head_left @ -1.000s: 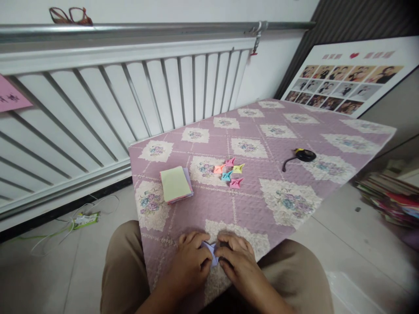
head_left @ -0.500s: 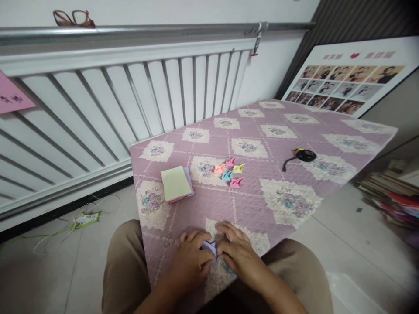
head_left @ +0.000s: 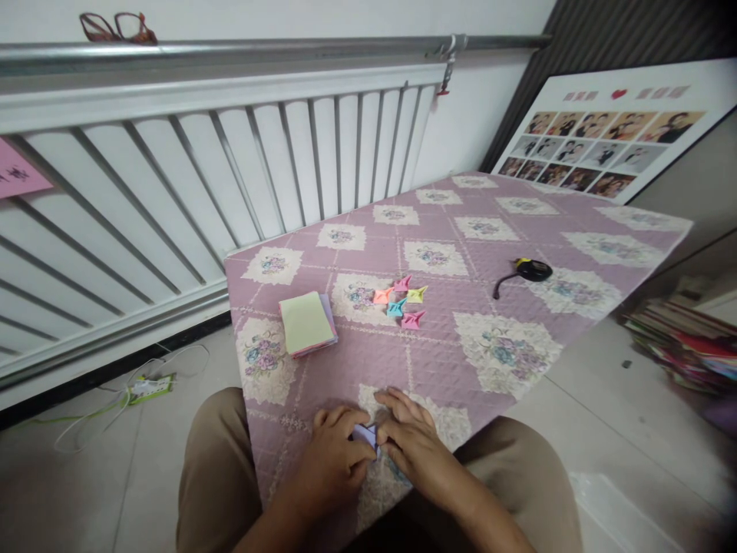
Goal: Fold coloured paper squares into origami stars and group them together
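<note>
A small folded piece of purple paper [head_left: 364,435] lies on the tablecloth near the table's front edge, between my two hands. My left hand [head_left: 338,449] grips its left side, thumb below and forefinger above. On the paper's right edge, my right hand [head_left: 411,438] presses with thumb and forefinger closed together. Fingertips cover part of the folds. Beyond my hands stand several small folded paper figures, among them an orange one [head_left: 383,296], a blue one [head_left: 396,308], a yellow one [head_left: 416,294] and a pink one [head_left: 411,320]. A stack of coloured paper squares [head_left: 308,324], pale yellow on top, lies at the left.
A black tape measure or similar device with a strap [head_left: 533,269] lies on the right of the flowered tablecloth [head_left: 368,361]. Behind the table are a white radiator [head_left: 322,153] and a photo board [head_left: 599,138]. A power strip [head_left: 150,389] sits on the floor.
The right thumb and forefinger have closed further along the paper's right edge, and the fold there looks flatter. The whole view has shifted slightly.
</note>
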`<state>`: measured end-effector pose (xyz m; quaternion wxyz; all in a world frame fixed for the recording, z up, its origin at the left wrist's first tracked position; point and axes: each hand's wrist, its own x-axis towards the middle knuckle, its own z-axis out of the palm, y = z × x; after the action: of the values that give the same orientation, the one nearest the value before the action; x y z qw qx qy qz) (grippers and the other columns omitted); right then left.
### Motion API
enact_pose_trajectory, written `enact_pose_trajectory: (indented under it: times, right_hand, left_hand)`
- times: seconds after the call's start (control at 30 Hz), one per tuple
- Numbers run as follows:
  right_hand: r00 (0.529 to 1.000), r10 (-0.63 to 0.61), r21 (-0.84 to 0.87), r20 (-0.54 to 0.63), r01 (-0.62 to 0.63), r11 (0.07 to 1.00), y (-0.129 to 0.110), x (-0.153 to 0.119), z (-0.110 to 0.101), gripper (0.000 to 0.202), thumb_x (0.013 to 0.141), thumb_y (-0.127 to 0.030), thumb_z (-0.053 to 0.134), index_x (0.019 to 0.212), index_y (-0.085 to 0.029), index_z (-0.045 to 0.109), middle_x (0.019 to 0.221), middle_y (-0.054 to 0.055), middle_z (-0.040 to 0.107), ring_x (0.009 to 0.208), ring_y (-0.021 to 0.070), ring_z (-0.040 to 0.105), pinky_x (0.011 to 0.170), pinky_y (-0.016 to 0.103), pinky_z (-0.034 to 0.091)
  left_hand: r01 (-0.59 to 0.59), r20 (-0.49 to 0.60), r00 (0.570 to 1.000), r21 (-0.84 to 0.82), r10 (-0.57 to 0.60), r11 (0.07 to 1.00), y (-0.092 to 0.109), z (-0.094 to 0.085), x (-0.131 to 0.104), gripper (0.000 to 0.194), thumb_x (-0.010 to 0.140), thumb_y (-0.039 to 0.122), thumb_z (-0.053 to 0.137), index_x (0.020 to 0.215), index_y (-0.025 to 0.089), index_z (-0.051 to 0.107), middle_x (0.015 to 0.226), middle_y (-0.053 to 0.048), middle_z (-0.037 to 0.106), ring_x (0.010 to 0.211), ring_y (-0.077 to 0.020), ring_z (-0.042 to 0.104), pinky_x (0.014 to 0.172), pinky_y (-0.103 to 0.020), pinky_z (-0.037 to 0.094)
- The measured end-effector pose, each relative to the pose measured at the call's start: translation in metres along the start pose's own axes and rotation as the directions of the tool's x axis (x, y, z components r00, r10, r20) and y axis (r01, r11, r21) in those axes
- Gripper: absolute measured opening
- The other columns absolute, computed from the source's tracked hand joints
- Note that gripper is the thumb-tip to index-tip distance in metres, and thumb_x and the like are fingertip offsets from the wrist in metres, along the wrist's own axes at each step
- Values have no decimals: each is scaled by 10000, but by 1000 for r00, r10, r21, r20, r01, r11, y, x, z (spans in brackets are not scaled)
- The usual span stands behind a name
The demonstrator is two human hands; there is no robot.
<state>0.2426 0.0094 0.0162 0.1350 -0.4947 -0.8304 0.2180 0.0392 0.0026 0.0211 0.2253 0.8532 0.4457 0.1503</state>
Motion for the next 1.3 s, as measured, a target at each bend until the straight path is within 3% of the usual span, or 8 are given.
enact_pose_trajectory:
  times: [0.63,0.87,1.3]
  right_hand:
    - [999,50,-16,-3,-50,999,-5,5,2,217,758,-52,574,830,-249,629,1427,45,514,1401,291,330,1030,506,334]
    - [998,68,-17,5,-68,998,-7,6,2,224,733,-45,569,815,-244,629,1425,47,519,1399,295,336,1034,497,325]
    - [993,120,58,-21,-119,991,-6,8,4,182,722,-92,659,796,-253,617,1379,28,556,1371,296,376,1047,495,316]
  left_hand:
    - [-26,-13,1000,-30,25,999,-3,1,-3,219,805,107,610,881,298,687,1257,16,574,1180,-228,463,971,-420,296]
    - [-14,-24,1000,-35,13,999,-2,1,-3,277,845,134,595,1053,305,660,1259,-15,580,1182,-231,465,997,-431,297]
    - [-72,-49,996,-5,72,997,-4,4,-3,198,832,137,624,891,311,696,1230,27,593,1151,-230,465,920,-426,294]
